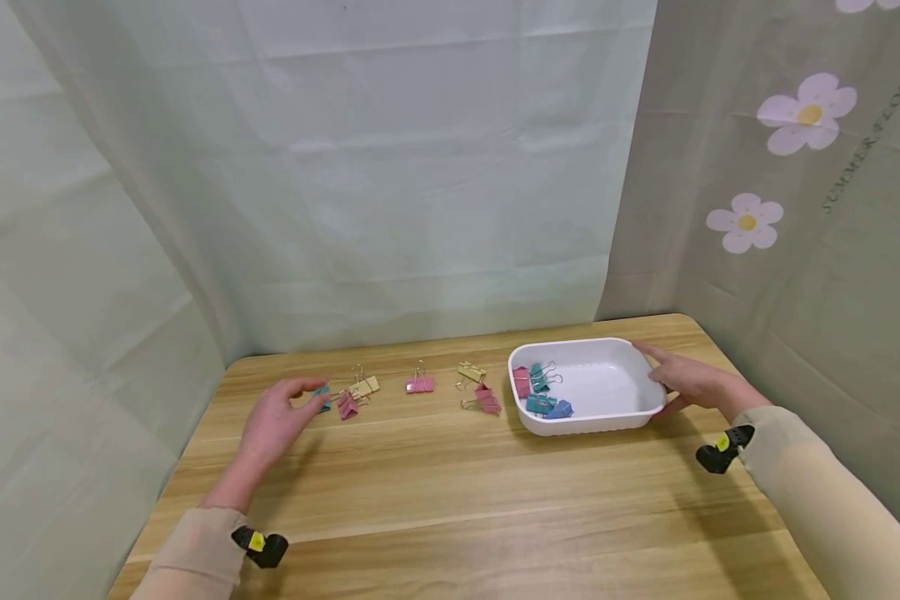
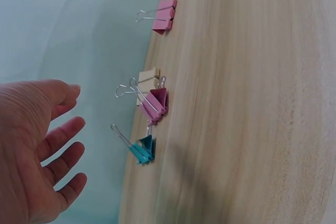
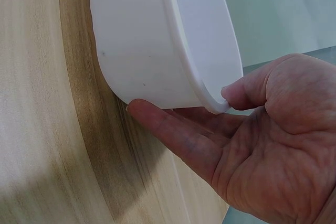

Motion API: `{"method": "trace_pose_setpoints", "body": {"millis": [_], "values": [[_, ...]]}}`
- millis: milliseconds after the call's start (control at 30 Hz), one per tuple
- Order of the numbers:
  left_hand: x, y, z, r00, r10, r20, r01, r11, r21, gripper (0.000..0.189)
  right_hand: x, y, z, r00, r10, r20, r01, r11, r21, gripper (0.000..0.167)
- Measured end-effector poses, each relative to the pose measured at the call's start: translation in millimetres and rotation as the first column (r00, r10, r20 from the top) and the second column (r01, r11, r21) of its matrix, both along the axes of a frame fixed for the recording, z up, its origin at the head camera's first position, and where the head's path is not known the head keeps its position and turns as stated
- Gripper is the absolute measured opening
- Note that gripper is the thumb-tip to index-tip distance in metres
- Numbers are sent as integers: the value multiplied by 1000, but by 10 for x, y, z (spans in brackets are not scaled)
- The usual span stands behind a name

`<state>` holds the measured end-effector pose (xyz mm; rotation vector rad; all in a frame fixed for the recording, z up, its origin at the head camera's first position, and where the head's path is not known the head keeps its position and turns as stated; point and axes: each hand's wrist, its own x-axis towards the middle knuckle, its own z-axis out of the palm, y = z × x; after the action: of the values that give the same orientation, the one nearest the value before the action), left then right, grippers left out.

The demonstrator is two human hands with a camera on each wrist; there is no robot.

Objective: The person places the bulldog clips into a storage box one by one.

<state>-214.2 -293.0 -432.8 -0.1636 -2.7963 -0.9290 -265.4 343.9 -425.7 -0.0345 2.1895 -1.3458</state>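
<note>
My left hand [image 1: 276, 421] reaches over the left of the table, fingers loosely bent and holding nothing. Its fingertips overlap a teal binder clip [image 1: 322, 402] in the head view; the left wrist view shows a gap between the hand and that teal clip [image 2: 143, 150]. Right beside lie a pink binder clip [image 1: 347, 406] and a cream-yellow one [image 1: 365, 387]. With my right hand [image 1: 693, 385] I grip the right end of a white plastic tray [image 1: 607, 390], thumb over its rim and fingers under its side. Several red, teal and blue binder clips [image 1: 542, 404] lie in the tray's left end.
Farther along the wooden table [image 1: 420, 483] are another pink clip [image 1: 421, 384], a yellow clip [image 1: 471, 372] and a rose-red clip [image 1: 487, 398], the last close to the tray's left side. A pale curtain [image 1: 435, 183] hangs behind the table's back edge.
</note>
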Motion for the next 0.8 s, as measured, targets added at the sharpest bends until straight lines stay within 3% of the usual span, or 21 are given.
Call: {"method": "trace_pose_setpoints", "body": {"millis": [567,800], "values": [[-154,-43,-98,995,32,91,-30,999,-20,41,12,-19,36,1000,6,1,-6,1000,5,73],[-270,-97,-153,989,49,140,-43,998,-44,43,14,-20,46,1000,6,8,-6,1000,-1,73]]}}
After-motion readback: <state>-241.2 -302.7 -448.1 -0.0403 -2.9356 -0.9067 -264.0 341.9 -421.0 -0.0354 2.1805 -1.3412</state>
